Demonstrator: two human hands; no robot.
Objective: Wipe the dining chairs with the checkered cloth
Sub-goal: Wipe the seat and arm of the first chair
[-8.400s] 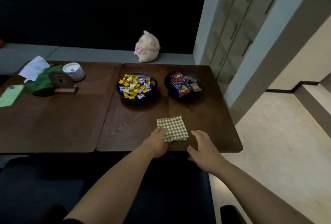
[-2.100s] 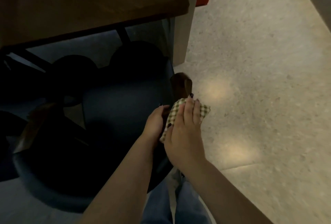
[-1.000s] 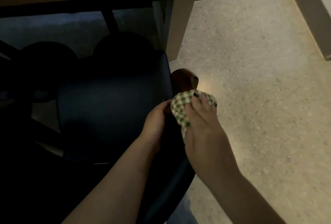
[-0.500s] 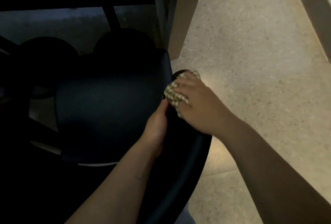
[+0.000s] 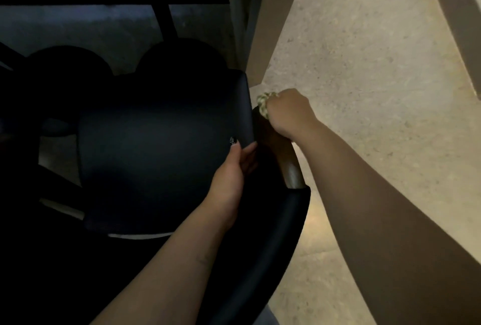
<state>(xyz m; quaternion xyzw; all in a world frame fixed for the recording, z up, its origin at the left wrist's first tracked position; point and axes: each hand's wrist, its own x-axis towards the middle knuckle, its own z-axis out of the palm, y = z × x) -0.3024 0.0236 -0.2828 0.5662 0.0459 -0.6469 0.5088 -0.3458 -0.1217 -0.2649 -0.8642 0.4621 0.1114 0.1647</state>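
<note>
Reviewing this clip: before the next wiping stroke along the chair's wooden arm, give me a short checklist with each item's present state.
1. Checkered cloth in the right hand: ok, bunched inside curled fingers.
2. Cloth touching the wooden arm: ok, it sits at the arm's far end.
3. Chair steadied: ok, the left hand grips the seat cushion at its right edge.
4. Rest of the arm free for the stroke: ok, nothing lies on it.
5. Arm already clean: cannot tell, too dim.

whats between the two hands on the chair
In the head view, the dark seat edge and wooden arm lie between left hand and right hand, which grips the cloth.
</note>
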